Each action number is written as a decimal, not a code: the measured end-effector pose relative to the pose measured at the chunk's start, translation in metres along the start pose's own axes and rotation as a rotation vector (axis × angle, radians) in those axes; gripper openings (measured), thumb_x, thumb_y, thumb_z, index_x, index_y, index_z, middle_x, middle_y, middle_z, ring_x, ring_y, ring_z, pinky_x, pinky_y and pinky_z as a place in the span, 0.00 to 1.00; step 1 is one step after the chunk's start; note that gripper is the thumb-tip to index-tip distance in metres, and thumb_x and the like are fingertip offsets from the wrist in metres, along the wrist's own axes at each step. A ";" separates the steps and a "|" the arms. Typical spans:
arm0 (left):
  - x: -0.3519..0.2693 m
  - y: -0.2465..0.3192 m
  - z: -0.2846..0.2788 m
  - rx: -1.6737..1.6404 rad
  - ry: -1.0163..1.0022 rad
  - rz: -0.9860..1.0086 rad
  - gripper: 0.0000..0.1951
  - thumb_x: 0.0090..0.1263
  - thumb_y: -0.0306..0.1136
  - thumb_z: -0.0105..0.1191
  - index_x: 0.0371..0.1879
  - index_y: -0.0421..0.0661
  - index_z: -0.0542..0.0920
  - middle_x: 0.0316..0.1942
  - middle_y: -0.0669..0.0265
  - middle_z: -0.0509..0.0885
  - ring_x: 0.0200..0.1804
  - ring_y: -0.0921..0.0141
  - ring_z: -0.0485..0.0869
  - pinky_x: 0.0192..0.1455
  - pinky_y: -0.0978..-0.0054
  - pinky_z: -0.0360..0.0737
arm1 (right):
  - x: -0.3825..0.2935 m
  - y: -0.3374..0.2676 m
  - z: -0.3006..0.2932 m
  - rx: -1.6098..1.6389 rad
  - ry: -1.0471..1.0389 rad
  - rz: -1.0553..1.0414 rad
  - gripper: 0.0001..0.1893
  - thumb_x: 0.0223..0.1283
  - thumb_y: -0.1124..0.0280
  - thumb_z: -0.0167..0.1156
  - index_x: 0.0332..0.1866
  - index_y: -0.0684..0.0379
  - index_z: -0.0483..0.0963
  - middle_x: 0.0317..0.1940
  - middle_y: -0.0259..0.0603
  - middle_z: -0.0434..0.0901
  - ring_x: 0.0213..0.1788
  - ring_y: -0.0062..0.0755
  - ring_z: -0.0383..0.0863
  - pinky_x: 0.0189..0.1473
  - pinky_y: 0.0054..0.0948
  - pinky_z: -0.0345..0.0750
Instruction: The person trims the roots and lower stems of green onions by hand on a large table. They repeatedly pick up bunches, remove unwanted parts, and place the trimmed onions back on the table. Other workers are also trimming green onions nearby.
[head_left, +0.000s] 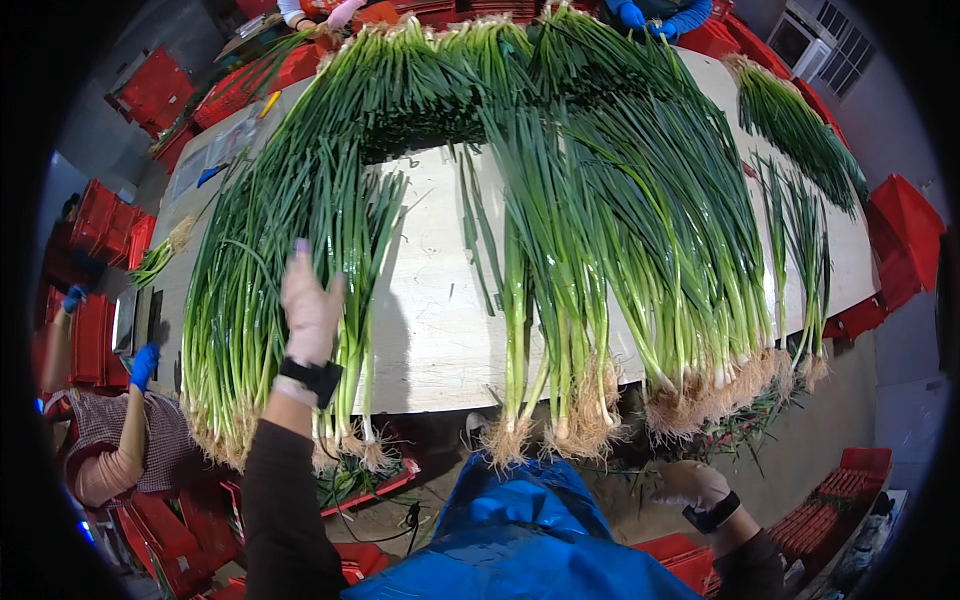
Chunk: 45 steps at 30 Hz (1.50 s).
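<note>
My left hand (311, 307), in a pale glove with a dark wristband, is over a thick row of green onions (247, 300) on the left. Its thumb stands apart from the fingers and nothing shows in its grasp. My right hand (694, 484), likewise gloved, is low on the right, off the table's near edge and below the bushy roots (690, 401). Its fingers point left, and whether they are closed cannot be seen. A second row of green onions (675, 225) covers the right half, roots towards me. A few loose leaves (472, 217) lie between the rows.
More green onions (420, 60) line the far side of the pale table (435, 300). A co-worker's blue-gloved hand (145, 364) is at left; others' hands (649, 21) work opposite. Red crates (907, 232) surround the table. A blue apron (517, 540) covers my front.
</note>
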<state>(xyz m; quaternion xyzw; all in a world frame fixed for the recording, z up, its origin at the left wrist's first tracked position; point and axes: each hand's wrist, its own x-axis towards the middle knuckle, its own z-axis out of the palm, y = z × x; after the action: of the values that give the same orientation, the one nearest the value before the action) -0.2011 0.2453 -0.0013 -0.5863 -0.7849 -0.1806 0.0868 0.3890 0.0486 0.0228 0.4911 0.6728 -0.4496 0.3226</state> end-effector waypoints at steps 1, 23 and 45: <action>-0.019 0.027 0.009 -0.168 -0.022 0.093 0.41 0.63 0.41 0.69 0.72 0.40 0.65 0.64 0.45 0.75 0.63 0.55 0.76 0.67 0.59 0.73 | 0.000 -0.002 0.007 0.002 0.068 0.022 0.21 0.60 0.53 0.62 0.49 0.60 0.78 0.39 0.56 0.84 0.43 0.55 0.85 0.44 0.46 0.80; -0.173 0.128 -0.050 -1.701 -1.145 -0.768 0.29 0.77 0.37 0.55 0.73 0.38 0.66 0.41 0.63 0.81 0.40 0.70 0.83 0.46 0.74 0.83 | 0.103 -0.080 -0.039 0.733 1.099 -0.202 0.24 0.63 0.69 0.65 0.64 0.64 0.73 0.31 0.45 0.84 0.33 0.37 0.85 0.41 0.36 0.82; -0.244 0.087 -0.107 -1.337 -0.634 -0.374 0.29 0.80 0.34 0.48 0.76 0.40 0.58 0.49 0.61 0.82 0.45 0.72 0.83 0.45 0.72 0.81 | 0.136 -0.285 -0.209 1.248 0.159 -0.809 0.32 0.64 0.63 0.68 0.70 0.57 0.65 0.58 0.38 0.79 0.60 0.30 0.76 0.62 0.38 0.74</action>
<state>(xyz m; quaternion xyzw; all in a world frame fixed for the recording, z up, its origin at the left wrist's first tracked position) -0.0536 0.0085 0.0284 -0.3951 -0.5820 -0.4523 -0.5482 0.0777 0.2597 0.0669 0.3283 0.4419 -0.7946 -0.2561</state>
